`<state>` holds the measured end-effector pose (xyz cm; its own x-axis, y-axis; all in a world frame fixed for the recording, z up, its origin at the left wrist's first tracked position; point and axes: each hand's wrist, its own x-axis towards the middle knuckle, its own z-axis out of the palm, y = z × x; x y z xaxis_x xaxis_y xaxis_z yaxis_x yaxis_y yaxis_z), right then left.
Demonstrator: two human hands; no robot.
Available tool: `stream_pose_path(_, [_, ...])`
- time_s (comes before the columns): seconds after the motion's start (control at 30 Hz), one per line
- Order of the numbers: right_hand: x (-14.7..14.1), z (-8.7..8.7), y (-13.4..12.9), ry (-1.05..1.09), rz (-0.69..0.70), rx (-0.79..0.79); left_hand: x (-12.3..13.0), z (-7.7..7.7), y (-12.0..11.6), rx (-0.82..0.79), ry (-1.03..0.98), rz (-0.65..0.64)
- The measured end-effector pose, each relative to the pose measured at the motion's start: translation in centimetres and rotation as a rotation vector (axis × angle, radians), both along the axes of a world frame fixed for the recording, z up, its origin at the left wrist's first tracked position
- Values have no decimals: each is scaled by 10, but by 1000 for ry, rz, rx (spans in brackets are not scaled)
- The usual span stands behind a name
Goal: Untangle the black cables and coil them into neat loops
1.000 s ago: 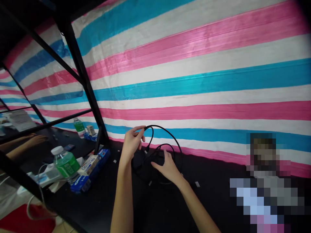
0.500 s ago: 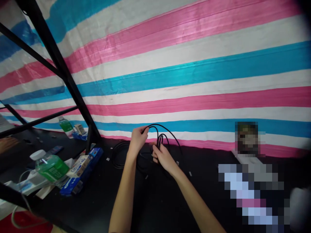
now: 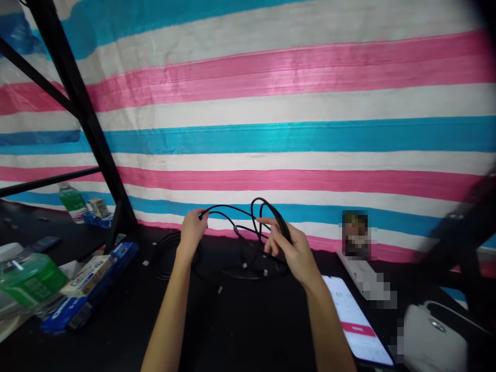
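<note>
Loosely looped, a black cable (image 3: 284,227) hangs above the black tabletop (image 3: 232,325), my left hand (image 3: 191,231) pinching one stretch and my right hand (image 3: 297,252) gripping gathered coils. A lit phone (image 3: 358,312) lies at right; a striped sheet (image 3: 271,181) hangs behind.

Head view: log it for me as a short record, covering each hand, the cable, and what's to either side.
Left hand: pinching black cable
Right hand: holding gathered loops of black cable
Between hands: slack strands, raised off the table
Coil: on table, beside left wrist; link to held cable unclear
Left side: nearer green bottle, long blue box
Right side: phone, screen lit
</note>
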<state>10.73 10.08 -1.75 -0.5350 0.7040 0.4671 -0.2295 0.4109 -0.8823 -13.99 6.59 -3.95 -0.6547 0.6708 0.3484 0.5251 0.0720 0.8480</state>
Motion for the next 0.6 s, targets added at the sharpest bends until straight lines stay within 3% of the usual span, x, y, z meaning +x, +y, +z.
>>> stream_pose_path(0.13, [12, 8, -4, 5, -114, 100, -12, 10, -15, 1, -203, -143])
stream_pose_path(0.3, [16, 11, -9, -25, -160, 144, -12, 27, -35, 71, -409, -350])
stream_pose_path(0.47, [6, 6, -9, -312, -203, 234, 12, 41, -46, 143, -485, -547])
stream_pose_path(0.53, [1, 2, -7, -461, -223, 281, 20, 43, -49, 123, -455, -651])
stream_pose_path(0.6, [-3, -3, -4, -569, -217, 296, 23, 44, -52, 79, -385, -674])
